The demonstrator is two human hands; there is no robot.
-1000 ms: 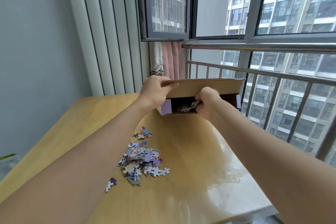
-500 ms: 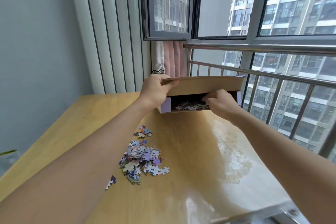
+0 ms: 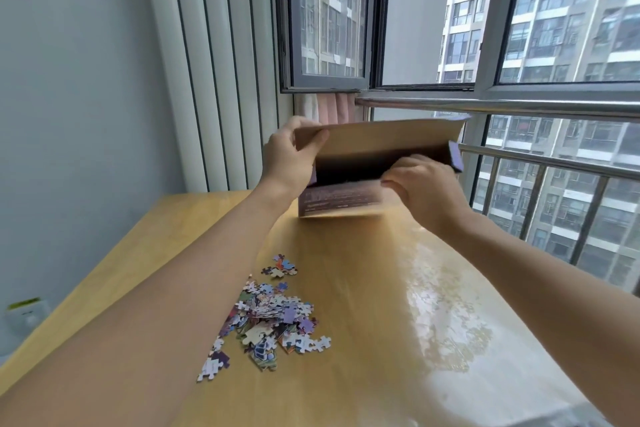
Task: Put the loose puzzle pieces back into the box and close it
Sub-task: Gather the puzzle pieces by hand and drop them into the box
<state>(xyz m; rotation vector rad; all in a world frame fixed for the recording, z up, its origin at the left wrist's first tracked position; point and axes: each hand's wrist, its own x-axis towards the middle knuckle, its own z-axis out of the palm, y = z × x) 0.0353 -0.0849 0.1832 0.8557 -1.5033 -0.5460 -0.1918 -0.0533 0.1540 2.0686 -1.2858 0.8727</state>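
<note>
Since a moment ago, the box has tipped up, so its printed side faces us at the far end of the table. Left hand pinches the lid; right hand curls on the front edge. Many puzzle pieces lie nearer, left. Most work remains.

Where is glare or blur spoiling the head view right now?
Head view: window glare washes out the table on its right half; the box front is motion-smeared, its print unreadable, its inside too dark to see; the loose puzzle pieces stay sharp; wide-angle bending bows the window frame.
</note>
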